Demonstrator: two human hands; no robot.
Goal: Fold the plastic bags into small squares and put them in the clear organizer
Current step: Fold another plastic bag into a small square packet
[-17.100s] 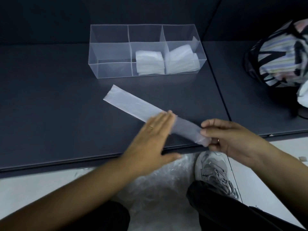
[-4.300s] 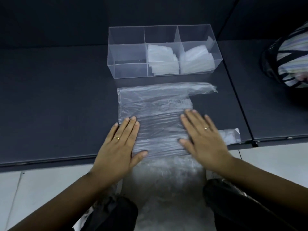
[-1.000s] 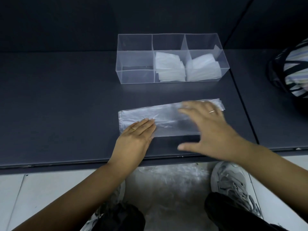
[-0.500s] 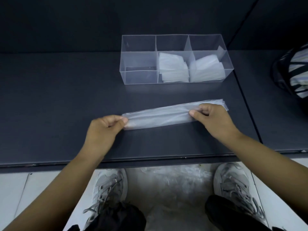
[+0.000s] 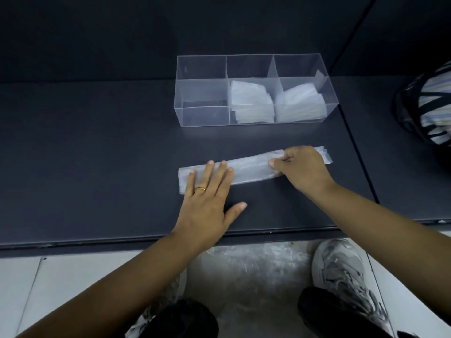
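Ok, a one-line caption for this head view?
Left hand presses flat on a long folded translucent plastic bag strip while the right hand pinches it, near the clear compartmented organizer.

Dark grey tabletop (image 5: 97,154), matte, with a seam to a second panel (image 5: 402,179) at right. Clear organizer (image 5: 202,113) sits toward the back. Plastic bag (image 5: 251,170), folded to a long narrow strip, lies flat nearer the front edge. Striped bag (image 5: 429,103) on right panel, partly out of frame.

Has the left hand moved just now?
Yes. The left hand shifted right, from beyond the left end of the clear organizer to in front of its left compartment, flat on the folded bag.
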